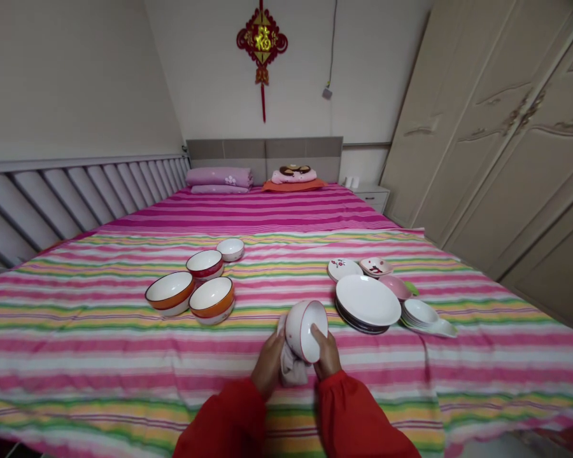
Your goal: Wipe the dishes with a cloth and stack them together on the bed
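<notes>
A white bowl (302, 329) with a thin red rim is tilted on its side between my two hands, its inside facing right. My right hand (328, 353) grips its near edge, thumb inside the bowl. My left hand (269, 362) is closed on a pale cloth (292, 369), which is pressed against the bowl's outer left side and hangs below it. To the left stand two orange-banded bowls (212, 300), a red-banded bowl (205, 264) and a small white bowl (230, 249). On the right, a white plate (367, 299) tops a stack of dark-edged plates.
Small floral dishes (344, 269), a patterned dish (375, 266), a pink spoon-like dish (395, 286) and stacked small white bowls (421, 312) surround the plates. Everything rests on a striped bed sheet (267, 286). A railing (86, 191) borders the left; wardrobes (506, 121) line the right.
</notes>
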Demonstrator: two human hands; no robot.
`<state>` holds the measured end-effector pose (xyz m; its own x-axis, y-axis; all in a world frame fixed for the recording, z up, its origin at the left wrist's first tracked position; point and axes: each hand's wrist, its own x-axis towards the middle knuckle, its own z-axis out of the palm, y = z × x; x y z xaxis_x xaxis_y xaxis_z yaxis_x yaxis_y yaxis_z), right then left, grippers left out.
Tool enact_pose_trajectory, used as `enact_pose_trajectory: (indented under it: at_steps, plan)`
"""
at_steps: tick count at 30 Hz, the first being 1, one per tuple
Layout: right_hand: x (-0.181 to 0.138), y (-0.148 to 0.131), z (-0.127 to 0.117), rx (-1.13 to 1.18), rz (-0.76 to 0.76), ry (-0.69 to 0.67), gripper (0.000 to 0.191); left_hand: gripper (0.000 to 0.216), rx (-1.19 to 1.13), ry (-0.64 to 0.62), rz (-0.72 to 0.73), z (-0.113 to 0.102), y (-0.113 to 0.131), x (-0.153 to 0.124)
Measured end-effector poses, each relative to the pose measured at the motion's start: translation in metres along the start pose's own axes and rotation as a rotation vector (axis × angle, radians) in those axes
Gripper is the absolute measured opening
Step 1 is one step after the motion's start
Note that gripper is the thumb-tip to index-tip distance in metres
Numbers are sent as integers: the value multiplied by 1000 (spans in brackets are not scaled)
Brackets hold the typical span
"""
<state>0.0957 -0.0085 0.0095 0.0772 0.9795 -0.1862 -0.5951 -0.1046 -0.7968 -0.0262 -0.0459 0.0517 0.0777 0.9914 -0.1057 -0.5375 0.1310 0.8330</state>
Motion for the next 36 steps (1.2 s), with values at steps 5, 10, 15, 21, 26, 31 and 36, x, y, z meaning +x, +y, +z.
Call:
enact_pose_trajectory:
  at_steps: [5, 10, 15, 21, 26, 31, 36]
  plan:
    - [0, 3, 3, -136, -22, -77, 48, 54, -10, 71, 86, -7, 20, -3]
    - [-4, 0, 6, -144, -21, -69, 49, 56, -81, 75, 23, 7, 26, 8]
    - [-7, -2, 3, -95, -16, 10, 45, 56, -74, 47, 9, 1, 1, 1]
    - [-1, 7, 4, -141, -7, -85, 50, 53, -49, 102, 54, -12, 22, -8]
    - [2, 5, 4, -121, 3, -145, 54, 49, -31, 75, 57, 8, 42, 7]
    - [-1, -4, 4, -82, 33, -145, 53, 45, -118, 42, -224, 18, 21, 13]
    - [-4, -4, 8, -34, -24, -39, 53, 57, -129, 19, -241, 14, -9, -3]
